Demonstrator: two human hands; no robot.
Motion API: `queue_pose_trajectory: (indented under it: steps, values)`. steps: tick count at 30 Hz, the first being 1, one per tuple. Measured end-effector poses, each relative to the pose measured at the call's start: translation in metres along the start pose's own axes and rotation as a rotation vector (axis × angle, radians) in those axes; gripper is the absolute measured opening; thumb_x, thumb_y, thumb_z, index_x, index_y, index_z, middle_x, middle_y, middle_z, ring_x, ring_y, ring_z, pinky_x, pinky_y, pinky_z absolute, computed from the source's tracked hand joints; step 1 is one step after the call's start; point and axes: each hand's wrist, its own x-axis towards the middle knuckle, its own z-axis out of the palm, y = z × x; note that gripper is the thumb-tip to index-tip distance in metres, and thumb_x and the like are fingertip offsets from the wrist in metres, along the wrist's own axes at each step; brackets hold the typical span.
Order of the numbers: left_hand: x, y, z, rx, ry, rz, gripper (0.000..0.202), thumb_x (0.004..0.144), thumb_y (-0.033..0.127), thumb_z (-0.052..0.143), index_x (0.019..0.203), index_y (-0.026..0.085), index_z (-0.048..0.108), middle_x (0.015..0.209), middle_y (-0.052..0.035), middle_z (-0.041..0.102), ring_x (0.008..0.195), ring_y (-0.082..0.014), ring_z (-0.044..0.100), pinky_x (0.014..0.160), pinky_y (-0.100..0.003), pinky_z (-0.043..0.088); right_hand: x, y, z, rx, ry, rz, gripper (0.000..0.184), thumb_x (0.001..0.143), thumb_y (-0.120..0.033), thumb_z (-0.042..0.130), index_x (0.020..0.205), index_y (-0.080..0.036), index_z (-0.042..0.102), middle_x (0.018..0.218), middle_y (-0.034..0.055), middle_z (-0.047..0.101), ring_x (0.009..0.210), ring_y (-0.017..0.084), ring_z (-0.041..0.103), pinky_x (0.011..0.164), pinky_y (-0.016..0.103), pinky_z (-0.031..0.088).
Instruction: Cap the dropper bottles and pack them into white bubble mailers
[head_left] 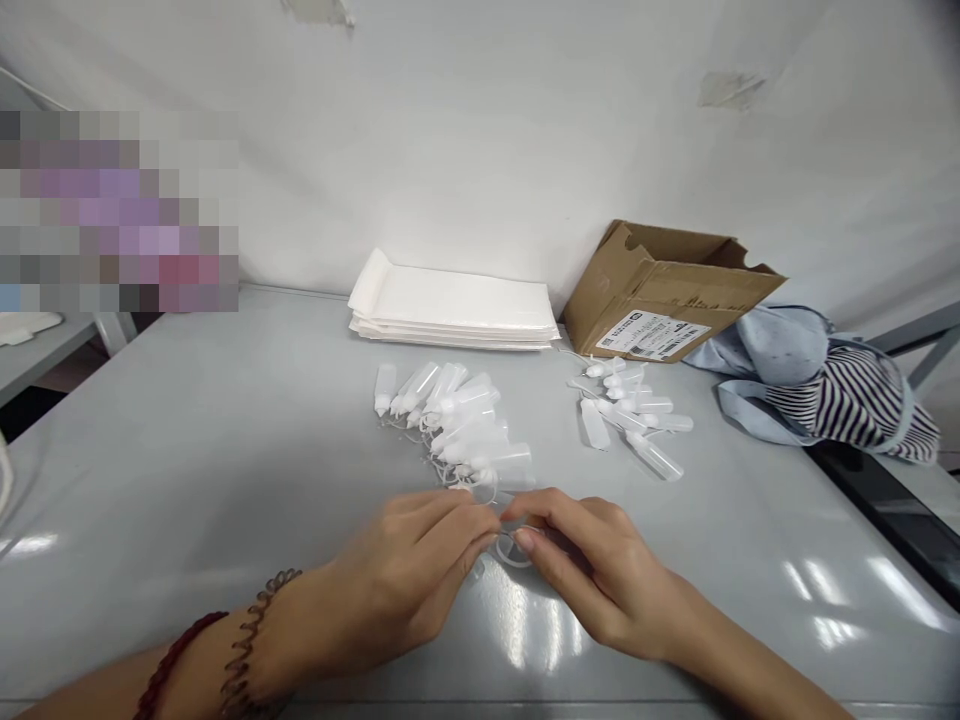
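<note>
My left hand [420,565] and my right hand [600,570] meet at the front middle of the table, fingertips almost touching. Both are closed in a pinch on a thin white cord [514,560], which hangs in a loop between them. A bit of something translucent shows under my left thumb; the fingers hide the rest. Just beyond my hands lies a pile of small translucent squeeze bottles [465,420] with narrow tips and thin white strings. A second, looser group of such bottles [637,405] lies farther right.
White padded envelopes [465,300] are stacked against the wall. An open cardboard box [667,300] with a label leans at the back right. Beside it lie a light blue cloth [784,350] and a striped one [847,400]. A long black object [885,520] runs along the grey table's [225,420] right edge.
</note>
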Motion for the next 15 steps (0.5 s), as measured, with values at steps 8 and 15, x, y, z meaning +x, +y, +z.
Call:
queue_pose_trajectory:
  steps: [8,15]
  values:
    - [0.004,-0.003,-0.011,0.102,-0.047,0.104,0.014,0.092,0.005,0.043,0.094,0.013,0.054,0.077,-0.0034,0.064,0.069,-0.0147,0.058,0.063,-0.027,0.048,0.003,0.001,0.005,-0.016,0.039,-0.017,0.018,0.095,-0.021,0.04,0.103,-0.015,0.054,0.064,-0.0026,0.052,0.052,0.011,0.045,0.05,0.023,0.038]
    - [0.006,-0.002,-0.015,0.156,0.04,0.056,0.017,0.088,0.005,0.051,0.103,0.011,0.055,0.082,-0.0044,0.066,0.075,-0.0153,0.062,0.07,-0.028,0.051,0.001,0.002,0.004,-0.082,0.111,-0.02,0.015,0.096,-0.022,0.04,0.104,-0.017,0.052,0.068,-0.0015,0.056,0.051,0.01,0.046,0.049,0.021,0.038]
